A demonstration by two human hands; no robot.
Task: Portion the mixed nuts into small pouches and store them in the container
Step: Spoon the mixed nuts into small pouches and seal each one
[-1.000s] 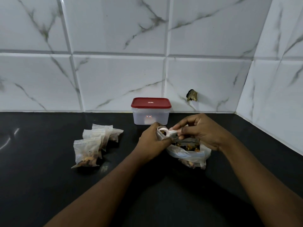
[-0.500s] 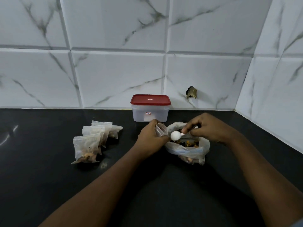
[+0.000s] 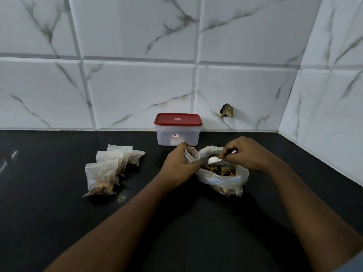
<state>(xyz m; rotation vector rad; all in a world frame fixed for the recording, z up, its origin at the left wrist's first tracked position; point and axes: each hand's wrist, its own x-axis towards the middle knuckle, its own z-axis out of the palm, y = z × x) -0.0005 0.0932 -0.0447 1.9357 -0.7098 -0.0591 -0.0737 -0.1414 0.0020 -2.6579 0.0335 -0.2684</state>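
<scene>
While our left hand (image 3: 179,163) curls round a small clear pouch (image 3: 192,155), we hold its mouth up and open right beside the nut bag (image 3: 222,180). Our right hand (image 3: 243,154) pinches the handle of a white spoon (image 3: 213,160) between thumb and fingertips. The spoon's rounded bowl sits over the open mouth of the nut bag, between our two hands and close to the pouch. Whether the spoon carries anything, we cannot tell from this angle.

Down inside the bag we see the mixed nuts (image 3: 221,170), brown and golden, with the plastic rolled down around them. The bag rests on the black counter (image 3: 59,222).

Over on the left, well apart from the bag, we have a cluster of filled pouches (image 3: 102,176) lying on the counter. They overlap one another, each with nuts settled at the bottom.

At the back, the container (image 3: 177,137) stands against the marble-look tiled wall (image 3: 137,91), just behind our left hand. Its red lid (image 3: 177,119) is on, and there is a small label on its front. To its right, a dark, brassy fitting (image 3: 227,111) sticks out of the wall. Both forearms reach in from the bottom edge.
</scene>
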